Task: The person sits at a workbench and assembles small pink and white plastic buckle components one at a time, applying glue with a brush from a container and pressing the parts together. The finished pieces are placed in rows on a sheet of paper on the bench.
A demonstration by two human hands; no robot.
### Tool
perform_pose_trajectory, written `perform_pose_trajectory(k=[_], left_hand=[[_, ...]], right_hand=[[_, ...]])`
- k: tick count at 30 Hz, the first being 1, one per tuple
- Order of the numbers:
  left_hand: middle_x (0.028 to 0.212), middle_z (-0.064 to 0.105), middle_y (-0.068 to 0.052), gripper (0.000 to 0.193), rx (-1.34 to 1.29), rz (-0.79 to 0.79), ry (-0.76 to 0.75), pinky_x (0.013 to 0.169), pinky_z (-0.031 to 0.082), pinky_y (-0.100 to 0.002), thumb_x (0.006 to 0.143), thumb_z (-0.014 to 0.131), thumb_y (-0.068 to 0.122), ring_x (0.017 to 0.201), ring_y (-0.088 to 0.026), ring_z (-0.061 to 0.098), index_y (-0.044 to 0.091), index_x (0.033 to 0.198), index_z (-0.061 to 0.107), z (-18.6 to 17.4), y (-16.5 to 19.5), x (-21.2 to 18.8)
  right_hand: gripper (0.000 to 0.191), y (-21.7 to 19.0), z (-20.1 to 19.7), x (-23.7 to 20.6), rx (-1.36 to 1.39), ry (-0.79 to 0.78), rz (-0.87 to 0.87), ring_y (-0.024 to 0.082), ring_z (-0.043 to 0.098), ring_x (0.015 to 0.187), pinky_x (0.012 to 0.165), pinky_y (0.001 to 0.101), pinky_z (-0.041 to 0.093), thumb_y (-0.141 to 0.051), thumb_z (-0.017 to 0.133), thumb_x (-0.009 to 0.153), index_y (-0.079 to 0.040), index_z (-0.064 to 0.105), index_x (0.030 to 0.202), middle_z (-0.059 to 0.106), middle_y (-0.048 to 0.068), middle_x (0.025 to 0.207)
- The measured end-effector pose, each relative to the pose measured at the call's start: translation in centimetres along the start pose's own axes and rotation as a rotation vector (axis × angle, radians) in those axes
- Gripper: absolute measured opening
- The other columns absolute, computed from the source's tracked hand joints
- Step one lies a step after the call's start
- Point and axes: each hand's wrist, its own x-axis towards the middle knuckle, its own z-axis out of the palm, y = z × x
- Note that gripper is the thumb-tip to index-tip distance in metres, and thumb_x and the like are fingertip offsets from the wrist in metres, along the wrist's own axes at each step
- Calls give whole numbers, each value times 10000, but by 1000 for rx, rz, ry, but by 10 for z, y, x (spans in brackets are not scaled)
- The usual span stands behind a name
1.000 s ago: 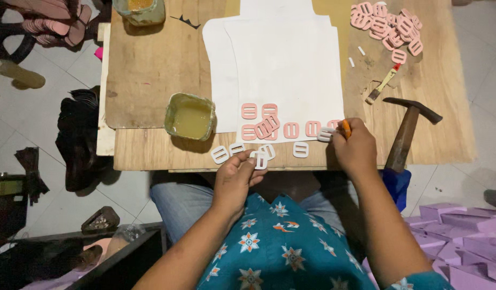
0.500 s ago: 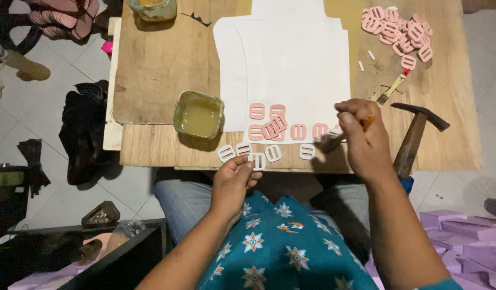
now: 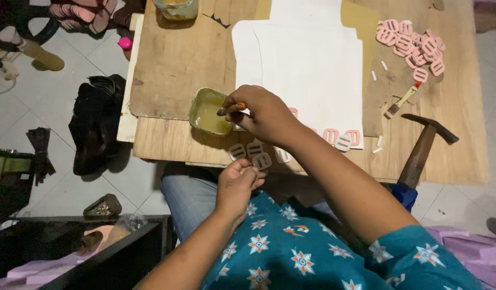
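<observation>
A wooden table [image 3: 167, 75] is filling the upper part of the view, with a big white sheet [image 3: 307, 64] lying on it. A hammer [image 3: 422, 147] is resting at the table's right edge, a pile of pink buckles [image 3: 411, 45] sitting beyond it. The right hand [image 3: 264, 113] is reaching across to the left, fingers pinching a small brush [image 3: 230, 109] whose tip is dipping into the green glue tub [image 3: 209, 111]. The left hand [image 3: 238, 185] is hovering at the near table edge, palm up, fingertips closing on a pale buckle [image 3: 261, 160] beside two more.
</observation>
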Motion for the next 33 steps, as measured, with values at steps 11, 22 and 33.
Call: perform_pose_trajectory(k=[11,22,33], left_hand=[[983,740,-73,155,-7,-1,68,762,560,-246,953,614,76,887,-124,706,11,1087,656,-16,9,-7],[988,744,-75,189,-7,16,161,722,560,-246,929,611,83,861,-133,722,16,1106,617,-8,13,7],[961,749,-147,216,33,155,144,687,564,-234,927,627,34,833,-153,737,-74,1114,622,16,20,12]], right_hand=[[264,-11,14,14,-110,84,-70,326,635,980,839,426,524,-58,765,823,-81,676,1070,695,86,1026],[181,-13,-20,-52,202,169,299,199,736,834,719,323,590,-183,726,969,-56,685,1091,742,90,990],[230,-3,-18,-121,536,336,656,144,729,855,756,308,626,-139,683,952,12,626,1117,750,99,980]])
